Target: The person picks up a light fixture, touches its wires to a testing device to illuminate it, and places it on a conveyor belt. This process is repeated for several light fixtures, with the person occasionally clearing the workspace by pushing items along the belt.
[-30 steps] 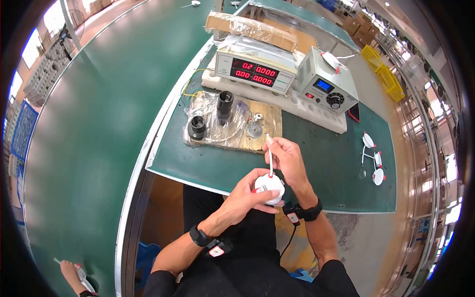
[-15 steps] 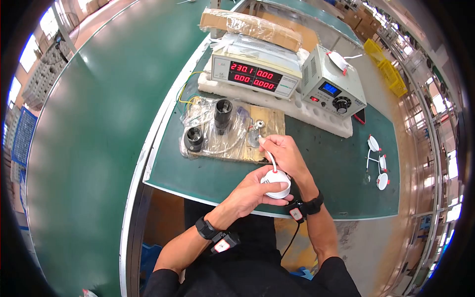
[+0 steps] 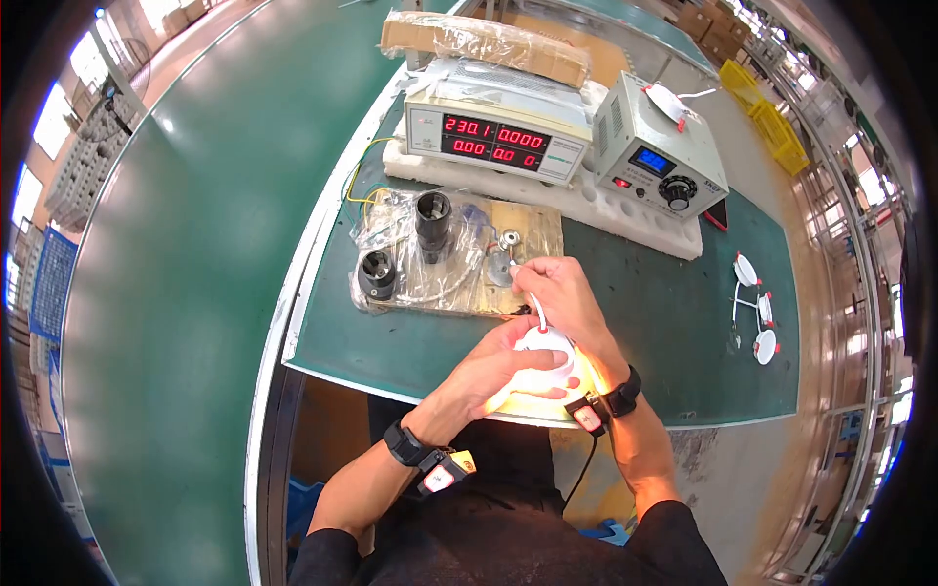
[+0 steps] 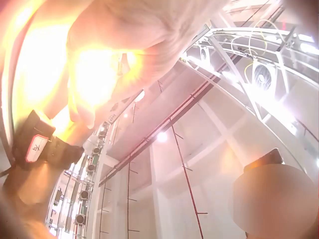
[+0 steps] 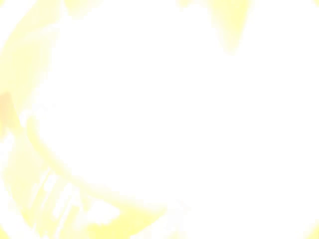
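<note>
In the head view my left hand (image 3: pixel 489 371) grips a round white downlight (image 3: pixel 543 342), thumb across its back. Bright yellow light pours from its underside over my palms. My right hand (image 3: pixel 569 301) pinches the end of its white cable (image 3: pixel 537 309) at the edge of a round metal plate (image 3: pixel 498 270). That plate lies on a wooden board (image 3: pixel 539 223) beside a small metal terminal (image 3: pixel 510 238). The left wrist view shows my left hand (image 4: pixel 134 30) around the glare; the right wrist view is washed out by light.
Two black lamp sockets (image 3: pixel 432 220) stand on the plastic-covered part of the board. Behind are a meter with red digits (image 3: pixel 498 137) and a grey dial box (image 3: pixel 664 161) with a downlight on top. More white downlights (image 3: pixel 765 311) lie at the right of the green table (image 3: pixel 664 361).
The downlight has lit up. My right hand has carried the cable end forward to the metal plate. The meter's first reading went from 0.2 to 230.1.
</note>
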`<state>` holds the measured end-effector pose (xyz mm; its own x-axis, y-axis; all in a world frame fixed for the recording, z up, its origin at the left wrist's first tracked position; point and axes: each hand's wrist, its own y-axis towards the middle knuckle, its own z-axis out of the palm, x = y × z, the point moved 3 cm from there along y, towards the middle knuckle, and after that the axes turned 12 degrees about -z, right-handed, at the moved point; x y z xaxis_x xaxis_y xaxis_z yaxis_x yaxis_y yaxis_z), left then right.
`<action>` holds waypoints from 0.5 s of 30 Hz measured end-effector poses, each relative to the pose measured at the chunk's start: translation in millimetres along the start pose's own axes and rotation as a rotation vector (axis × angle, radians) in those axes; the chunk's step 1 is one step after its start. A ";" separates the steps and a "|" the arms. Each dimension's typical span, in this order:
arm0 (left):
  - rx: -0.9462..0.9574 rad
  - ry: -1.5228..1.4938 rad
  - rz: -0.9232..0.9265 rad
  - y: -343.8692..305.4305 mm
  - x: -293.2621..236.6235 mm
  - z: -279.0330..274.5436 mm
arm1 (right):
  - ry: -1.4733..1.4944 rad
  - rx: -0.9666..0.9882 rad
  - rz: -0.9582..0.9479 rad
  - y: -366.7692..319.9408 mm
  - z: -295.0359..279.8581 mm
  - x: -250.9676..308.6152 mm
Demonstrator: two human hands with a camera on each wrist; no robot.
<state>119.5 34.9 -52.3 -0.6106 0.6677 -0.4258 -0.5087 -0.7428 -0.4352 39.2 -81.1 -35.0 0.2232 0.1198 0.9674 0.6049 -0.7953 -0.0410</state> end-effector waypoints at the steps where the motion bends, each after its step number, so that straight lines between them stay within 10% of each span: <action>1: -0.002 -0.002 0.001 -0.6 -0.1 0.9 | -0.008 -0.002 -0.008 -0.2 -0.4 0.3; 15: -0.028 -0.008 0.022 1.3 0.9 6.8 | -0.053 -0.004 -0.084 4.7 -2.6 -12.0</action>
<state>114.1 34.3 -47.8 -0.6264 0.6509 -0.4289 -0.4781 -0.7554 -0.4481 37.4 -87.8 -46.2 0.2120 0.2179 0.9527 0.6200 -0.7835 0.0412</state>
